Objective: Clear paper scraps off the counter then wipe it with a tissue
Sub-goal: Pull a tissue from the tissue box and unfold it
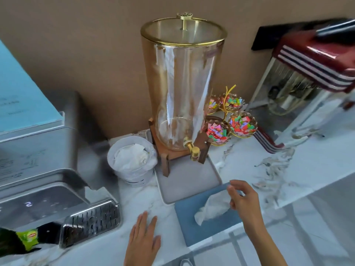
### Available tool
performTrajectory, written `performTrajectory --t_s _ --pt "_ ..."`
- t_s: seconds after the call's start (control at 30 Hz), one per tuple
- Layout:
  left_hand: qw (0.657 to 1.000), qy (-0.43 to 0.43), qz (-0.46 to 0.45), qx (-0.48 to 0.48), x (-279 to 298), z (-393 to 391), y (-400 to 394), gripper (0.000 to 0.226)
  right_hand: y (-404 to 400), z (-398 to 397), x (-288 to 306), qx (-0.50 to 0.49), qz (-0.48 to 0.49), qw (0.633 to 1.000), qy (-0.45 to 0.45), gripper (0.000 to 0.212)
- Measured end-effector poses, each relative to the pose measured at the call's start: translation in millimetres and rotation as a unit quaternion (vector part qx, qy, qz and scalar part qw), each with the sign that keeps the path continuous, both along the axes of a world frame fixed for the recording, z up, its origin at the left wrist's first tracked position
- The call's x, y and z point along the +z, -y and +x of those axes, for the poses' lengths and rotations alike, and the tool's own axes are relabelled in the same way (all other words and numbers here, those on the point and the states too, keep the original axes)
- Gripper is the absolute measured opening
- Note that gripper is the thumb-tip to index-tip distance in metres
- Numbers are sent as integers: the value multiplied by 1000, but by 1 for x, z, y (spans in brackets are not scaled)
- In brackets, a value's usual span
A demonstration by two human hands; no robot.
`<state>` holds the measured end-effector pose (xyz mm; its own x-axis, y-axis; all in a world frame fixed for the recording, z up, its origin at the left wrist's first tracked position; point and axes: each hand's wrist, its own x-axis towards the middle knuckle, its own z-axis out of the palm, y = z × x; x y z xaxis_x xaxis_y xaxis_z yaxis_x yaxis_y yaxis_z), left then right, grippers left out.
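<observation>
My left hand (143, 239) lies flat, fingers spread, on the white marble counter (288, 166) near its front edge. My right hand (243, 198) hovers over a blue tissue box (190, 223), fingers loosely curled just above the white tissue (213, 208) sticking out of its top; it holds nothing. A small white bin (132, 160) lined with a bag holds crumpled white tissue. Colourful paper scraps fill three glass bowls (243, 124) on a gold stand behind the dispenser's tap.
A tall glass drink dispenser (182, 83) stands on a wooden stand over a grey tray (188, 181). A silver appliance (38, 160) with a drip grille fills the left. A red popcorn machine (317, 73) sits back right. A green bottle (25, 239) lies bottom left.
</observation>
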<state>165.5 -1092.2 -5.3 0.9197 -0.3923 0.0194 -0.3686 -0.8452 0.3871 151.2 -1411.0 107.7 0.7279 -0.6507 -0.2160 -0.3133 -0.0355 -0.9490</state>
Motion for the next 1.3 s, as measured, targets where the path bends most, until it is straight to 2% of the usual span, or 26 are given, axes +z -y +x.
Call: performTrajectory --t_s 0.1,0.17,0.23,0.33,0.4,0.47,0.57,0.63,0.7,0.73,0.83,0.97,1.07,1.13,1.3 --pt "999 -12 -50 17 10 0 29 52 15 -12 -8 -18 11 1000 -3 7" --pt "994 -32 -104 -3 20 -3 52 61 23 -16 -13 -11 18 1000 -6 13" --pt "986 -72 -145 -26 26 -5 72 70 25 -15 -17 10 29 999 -23 21" --pt "982 -93 -158 -38 34 -6 93 73 20 -6 -26 75 15 993 -85 24" --pt "986 -80 -140 -29 39 -17 117 66 31 -4 -33 124 0 986 -110 19" --pt "987 -60 -151 16 37 -24 136 48 43 -3 -40 169 -46 977 -124 15" --pt "980 -53 -177 75 39 -15 139 22 40 4 -44 184 -117 965 -145 12" --pt "973 -77 -194 93 48 -10 141 14 43 7 -42 179 -142 962 -149 20" --pt "950 -134 -245 142 61 -7 141 3 46 8 -36 176 -160 963 -127 33" --pt "932 -164 -279 166 68 -5 139 12 46 9 -32 178 -159 965 -108 36" --pt "873 -213 -388 204 93 3 130 25 42 15 -14 196 -114 973 -45 22" --pt "795 -221 -500 265 126 9 110 20 20 28 17 219 -74 973 8 19" --pt "733 -229 -563 305 137 9 81 26 -2 38 34 237 -33 970 38 10" --pt "718 -235 -571 322 138 2 55 31 -24 43 41 256 -5 966 44 13" --pt "679 -209 -573 408 128 -27 -11 7 -92 44 45 341 87 935 35 23"
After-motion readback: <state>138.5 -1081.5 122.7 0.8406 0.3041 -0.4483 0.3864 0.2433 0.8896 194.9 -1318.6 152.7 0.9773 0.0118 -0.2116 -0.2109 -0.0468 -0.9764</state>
